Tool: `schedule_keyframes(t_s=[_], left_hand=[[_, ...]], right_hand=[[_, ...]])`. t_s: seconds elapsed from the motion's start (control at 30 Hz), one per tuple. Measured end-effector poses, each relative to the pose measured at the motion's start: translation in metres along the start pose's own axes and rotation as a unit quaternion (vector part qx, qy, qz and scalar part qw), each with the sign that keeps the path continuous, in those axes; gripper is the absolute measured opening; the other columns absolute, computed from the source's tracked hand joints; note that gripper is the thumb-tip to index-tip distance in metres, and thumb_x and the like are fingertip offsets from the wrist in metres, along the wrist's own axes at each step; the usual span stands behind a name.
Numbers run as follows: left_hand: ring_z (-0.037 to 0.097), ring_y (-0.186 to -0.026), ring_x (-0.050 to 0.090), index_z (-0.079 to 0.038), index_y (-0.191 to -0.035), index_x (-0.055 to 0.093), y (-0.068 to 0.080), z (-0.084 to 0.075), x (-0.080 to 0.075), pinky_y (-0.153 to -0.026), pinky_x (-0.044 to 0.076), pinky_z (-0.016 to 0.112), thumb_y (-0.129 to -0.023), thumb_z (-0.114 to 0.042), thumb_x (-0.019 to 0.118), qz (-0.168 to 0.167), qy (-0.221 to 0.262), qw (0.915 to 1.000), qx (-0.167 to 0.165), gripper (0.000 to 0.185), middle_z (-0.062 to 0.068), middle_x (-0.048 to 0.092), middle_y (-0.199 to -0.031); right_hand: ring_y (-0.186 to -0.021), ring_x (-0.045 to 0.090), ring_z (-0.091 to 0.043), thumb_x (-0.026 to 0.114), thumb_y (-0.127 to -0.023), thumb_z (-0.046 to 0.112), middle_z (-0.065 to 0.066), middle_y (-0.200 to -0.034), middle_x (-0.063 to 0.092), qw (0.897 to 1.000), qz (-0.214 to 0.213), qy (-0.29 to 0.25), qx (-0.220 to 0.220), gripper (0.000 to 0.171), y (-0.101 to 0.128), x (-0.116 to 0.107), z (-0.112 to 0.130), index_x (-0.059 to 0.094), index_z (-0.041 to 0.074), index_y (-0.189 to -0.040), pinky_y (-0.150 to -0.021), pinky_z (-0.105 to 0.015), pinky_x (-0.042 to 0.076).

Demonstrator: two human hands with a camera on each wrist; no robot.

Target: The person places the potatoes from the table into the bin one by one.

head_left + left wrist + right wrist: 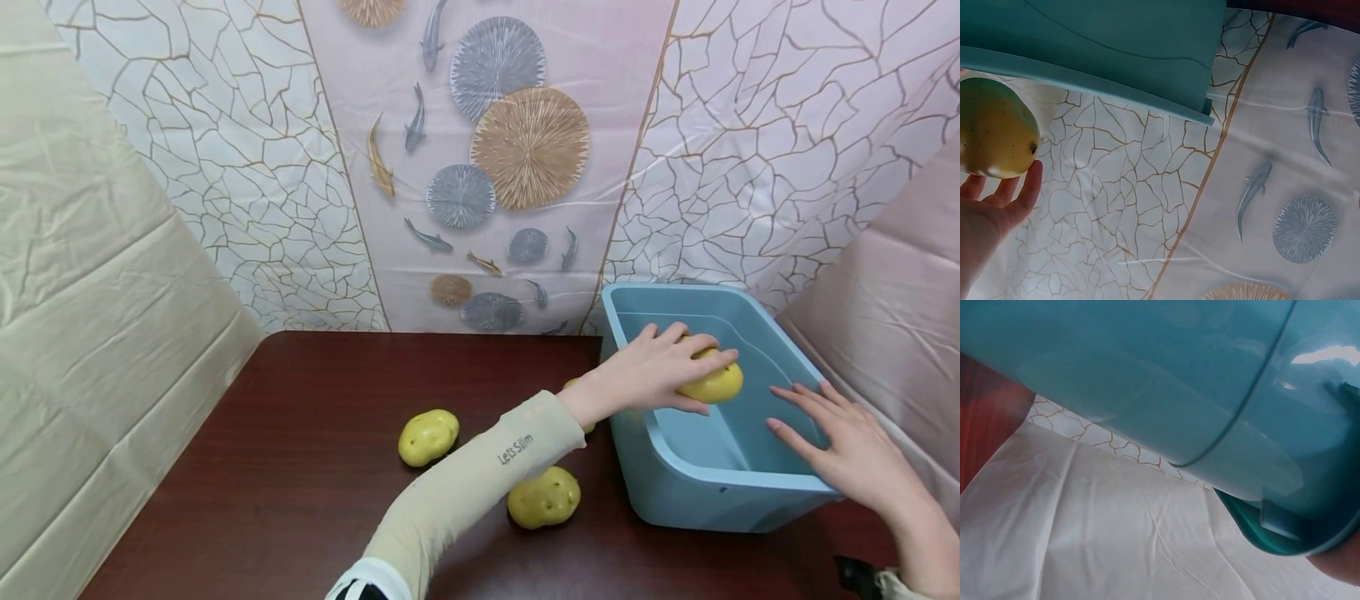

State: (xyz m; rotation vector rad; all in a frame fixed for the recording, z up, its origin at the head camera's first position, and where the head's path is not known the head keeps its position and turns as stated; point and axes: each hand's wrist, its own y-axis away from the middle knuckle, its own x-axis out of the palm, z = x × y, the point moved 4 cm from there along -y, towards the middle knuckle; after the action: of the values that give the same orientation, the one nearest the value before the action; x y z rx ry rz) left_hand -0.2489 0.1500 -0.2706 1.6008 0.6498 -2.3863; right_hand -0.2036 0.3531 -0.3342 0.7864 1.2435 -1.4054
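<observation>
My left hand point(708, 379) reaches over the left rim of a blue plastic tub point(720, 487) and grips a yellow potato point(726, 388) above the tub's inside. In the left wrist view the same potato point(994, 128) lies against my fingers point(1022, 190), below the tub's wall point(1116, 37). My right hand point(806, 412) lies flat with straight fingers on the tub's right side and holds nothing. In the right wrist view, the tub's wall point(1147, 381) fills most of the frame.
Two more potatoes point(428, 437) point(543, 497) lie on the dark wooden table point(285, 467), left of the tub. A third point(588, 427) is mostly hidden behind my left wrist. Patterned sheets point(525, 150) close off the back and both sides.
</observation>
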Motion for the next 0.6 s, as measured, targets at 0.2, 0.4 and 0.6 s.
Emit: schedule_keyframes(t_s=[0.2,0.4,0.6], left_hand=[[0.013,-0.119,0.037,-0.028,-0.14,0.026,-0.004,-0.003,0.001,-0.089,0.038,0.027,-0.082,-0.059,0.045,0.024,0.003,0.9997,0.003,0.069,-0.008,0.036,-0.137],[0.012,-0.12,0.035,-0.029,-0.141,0.023,-0.009,-0.006,0.004,-0.092,0.036,0.027,-0.081,-0.06,0.044,0.043,0.01,0.999,0.004,0.07,-0.009,0.034,-0.139],[0.012,-0.121,0.035,-0.03,-0.142,0.021,-0.013,-0.008,0.007,-0.094,0.036,0.027,-0.081,-0.062,0.043,0.053,0.013,0.9985,0.003,0.072,-0.01,0.032,-0.14]], right_hand=[[-0.131,0.0,-0.05,0.049,-0.089,0.038,-0.039,-0.123,0.039,1.0,-0.002,0.0,0.002,0.058,0.0,0.0,-0.002,0.044,-0.009,-0.123,-0.099,-0.066,-0.002],[-0.131,0.0,-0.049,0.049,-0.089,0.038,-0.039,-0.124,0.038,1.0,-0.002,-0.003,-0.001,0.058,0.0,0.001,-0.003,0.044,-0.009,-0.123,-0.099,-0.066,-0.003],[-0.131,0.0,-0.05,0.049,-0.089,0.038,-0.039,-0.124,0.038,1.0,0.001,-0.004,0.0,0.058,0.0,0.001,-0.002,0.044,-0.009,-0.123,-0.099,-0.066,-0.003]])
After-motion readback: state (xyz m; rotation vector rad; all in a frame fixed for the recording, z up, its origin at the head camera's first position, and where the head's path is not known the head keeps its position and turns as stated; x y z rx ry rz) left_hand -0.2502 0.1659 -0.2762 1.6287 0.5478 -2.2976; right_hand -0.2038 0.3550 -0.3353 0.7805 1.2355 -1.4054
